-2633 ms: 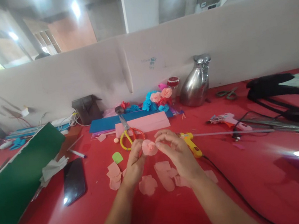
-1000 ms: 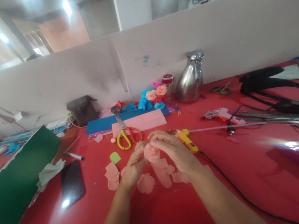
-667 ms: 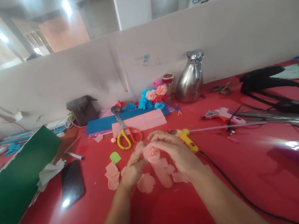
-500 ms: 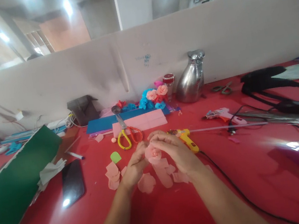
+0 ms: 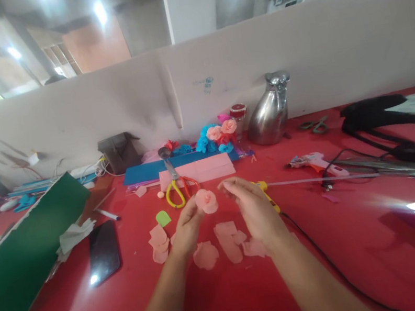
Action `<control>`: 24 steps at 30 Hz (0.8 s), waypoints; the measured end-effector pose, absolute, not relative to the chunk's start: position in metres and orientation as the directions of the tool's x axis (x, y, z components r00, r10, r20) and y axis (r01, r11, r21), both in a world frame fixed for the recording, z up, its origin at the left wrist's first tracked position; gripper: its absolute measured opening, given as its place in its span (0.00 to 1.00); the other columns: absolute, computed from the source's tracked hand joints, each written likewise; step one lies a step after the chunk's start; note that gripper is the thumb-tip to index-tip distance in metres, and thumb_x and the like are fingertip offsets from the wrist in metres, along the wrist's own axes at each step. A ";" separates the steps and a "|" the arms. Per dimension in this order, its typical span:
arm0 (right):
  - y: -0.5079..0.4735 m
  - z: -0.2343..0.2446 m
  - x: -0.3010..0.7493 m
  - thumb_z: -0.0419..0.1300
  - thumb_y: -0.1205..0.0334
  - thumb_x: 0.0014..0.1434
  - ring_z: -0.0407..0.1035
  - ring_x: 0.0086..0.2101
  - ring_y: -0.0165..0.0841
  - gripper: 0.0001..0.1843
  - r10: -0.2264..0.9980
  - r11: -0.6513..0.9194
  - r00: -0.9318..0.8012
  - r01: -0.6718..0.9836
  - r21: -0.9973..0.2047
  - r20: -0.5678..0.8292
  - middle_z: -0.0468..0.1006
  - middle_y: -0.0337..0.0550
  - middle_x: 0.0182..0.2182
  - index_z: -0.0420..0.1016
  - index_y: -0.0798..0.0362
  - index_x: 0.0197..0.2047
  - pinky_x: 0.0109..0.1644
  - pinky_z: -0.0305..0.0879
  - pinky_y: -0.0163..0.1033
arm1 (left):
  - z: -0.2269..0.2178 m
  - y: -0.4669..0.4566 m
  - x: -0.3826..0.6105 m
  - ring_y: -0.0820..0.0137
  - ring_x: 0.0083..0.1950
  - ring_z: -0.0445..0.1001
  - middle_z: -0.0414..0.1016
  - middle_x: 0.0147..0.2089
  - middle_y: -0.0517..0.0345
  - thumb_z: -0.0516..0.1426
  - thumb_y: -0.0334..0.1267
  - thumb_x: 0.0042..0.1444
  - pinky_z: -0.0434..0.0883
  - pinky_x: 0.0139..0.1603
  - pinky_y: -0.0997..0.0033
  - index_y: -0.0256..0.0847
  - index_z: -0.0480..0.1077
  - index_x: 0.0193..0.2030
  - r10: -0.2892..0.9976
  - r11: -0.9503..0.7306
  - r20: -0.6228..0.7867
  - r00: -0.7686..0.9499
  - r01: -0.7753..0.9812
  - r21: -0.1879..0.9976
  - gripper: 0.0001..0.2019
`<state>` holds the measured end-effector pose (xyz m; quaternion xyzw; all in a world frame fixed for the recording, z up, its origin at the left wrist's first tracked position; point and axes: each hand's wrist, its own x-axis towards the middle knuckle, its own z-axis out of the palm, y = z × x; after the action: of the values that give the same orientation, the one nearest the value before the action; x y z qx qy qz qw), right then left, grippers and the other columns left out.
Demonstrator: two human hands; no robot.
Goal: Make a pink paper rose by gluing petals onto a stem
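My left hand [image 5: 186, 227] pinches a small pink paper rose [image 5: 206, 200] and holds it up above the red table [image 5: 231, 300]. A little to the right of the rose, my right hand [image 5: 251, 207] hovers with its fingers loosely curled and apart, holding nothing. Under both hands lie several loose pink paper petals [image 5: 205, 255]. A yellow glue gun [image 5: 267, 194] lies just behind my right hand, partly hidden by it.
Yellow-handled scissors [image 5: 177, 187] and a pink paper sheet [image 5: 198, 171] lie behind the hands, with finished paper flowers [image 5: 217, 137] and a metal jug [image 5: 269, 113] at the wall. A phone [image 5: 103, 251] and green board [image 5: 21, 255] are left. A second glue gun [image 5: 314, 162] and black cords are right.
My right hand has let go of the rose and drawn slightly to the right. The left hand has lifted the rose a little and keeps hold of it alone.
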<state>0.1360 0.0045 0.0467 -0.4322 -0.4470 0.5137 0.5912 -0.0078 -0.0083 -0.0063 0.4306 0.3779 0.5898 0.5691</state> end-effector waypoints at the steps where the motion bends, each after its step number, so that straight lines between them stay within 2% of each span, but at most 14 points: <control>1: 0.006 0.045 0.136 0.60 0.55 0.50 0.66 0.38 0.35 0.07 0.993 0.090 0.101 -0.243 -0.966 0.067 0.76 0.38 0.30 0.75 0.49 0.28 0.46 0.58 0.39 | -0.006 -0.007 -0.007 0.65 0.55 0.66 0.74 0.50 0.56 0.59 0.41 0.50 0.58 0.57 0.66 0.45 0.73 0.47 0.997 -0.079 0.081 -0.007 -0.352 0.933 0.16; 5: 0.007 0.043 0.132 0.60 0.55 0.49 0.67 0.35 0.35 0.08 0.996 0.016 0.092 -0.285 -0.958 -0.011 0.76 0.40 0.30 0.75 0.50 0.28 0.42 0.59 0.39 | -0.001 -0.004 -0.004 0.66 0.50 0.70 0.76 0.45 0.55 0.61 0.41 0.48 0.61 0.55 0.67 0.44 0.74 0.45 0.992 -0.121 0.103 -0.067 -0.376 0.919 0.16; 9: 0.000 0.043 0.124 0.57 0.53 0.51 0.66 0.37 0.35 0.10 0.996 -0.062 -0.083 -0.308 -0.949 -0.038 0.76 0.40 0.33 0.74 0.50 0.32 0.42 0.59 0.38 | 0.003 -0.004 -0.004 0.66 0.50 0.70 0.76 0.45 0.54 0.60 0.40 0.48 0.62 0.54 0.66 0.43 0.74 0.45 0.988 -0.149 0.123 -0.092 -0.384 0.911 0.15; 13: -0.005 0.045 0.118 0.58 0.54 0.51 0.65 0.36 0.34 0.09 0.975 -0.136 -0.215 -0.390 -0.911 -0.054 0.74 0.39 0.31 0.72 0.50 0.30 0.41 0.59 0.37 | 0.003 -0.004 -0.005 0.66 0.48 0.71 0.77 0.43 0.54 0.60 0.39 0.49 0.63 0.53 0.65 0.42 0.74 0.43 0.987 -0.156 0.131 -0.090 -0.401 0.903 0.14; 21: -0.007 0.052 0.119 0.59 0.58 0.50 0.63 0.32 0.31 0.07 0.975 -0.095 -0.220 -0.349 -0.932 -0.017 0.72 0.38 0.27 0.73 0.52 0.27 0.41 0.57 0.37 | 0.005 -0.004 -0.003 0.66 0.46 0.71 0.77 0.41 0.54 0.60 0.37 0.49 0.64 0.50 0.67 0.41 0.75 0.41 0.985 -0.172 0.159 -0.066 -0.409 0.896 0.11; 24: -0.007 0.052 0.120 0.58 0.58 0.51 0.62 0.30 0.30 0.06 0.986 -0.030 -0.163 -0.333 -0.942 0.026 0.71 0.36 0.25 0.72 0.52 0.28 0.38 0.57 0.36 | 0.006 -0.005 -0.003 0.66 0.46 0.71 0.77 0.41 0.54 0.60 0.38 0.49 0.64 0.49 0.67 0.41 0.75 0.39 0.985 -0.175 0.160 -0.072 -0.395 0.902 0.10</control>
<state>0.1196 -0.0073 0.0521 -0.3652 -0.4472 0.6177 0.5340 -0.0032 -0.0051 0.0064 0.4191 0.3518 0.6419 0.5372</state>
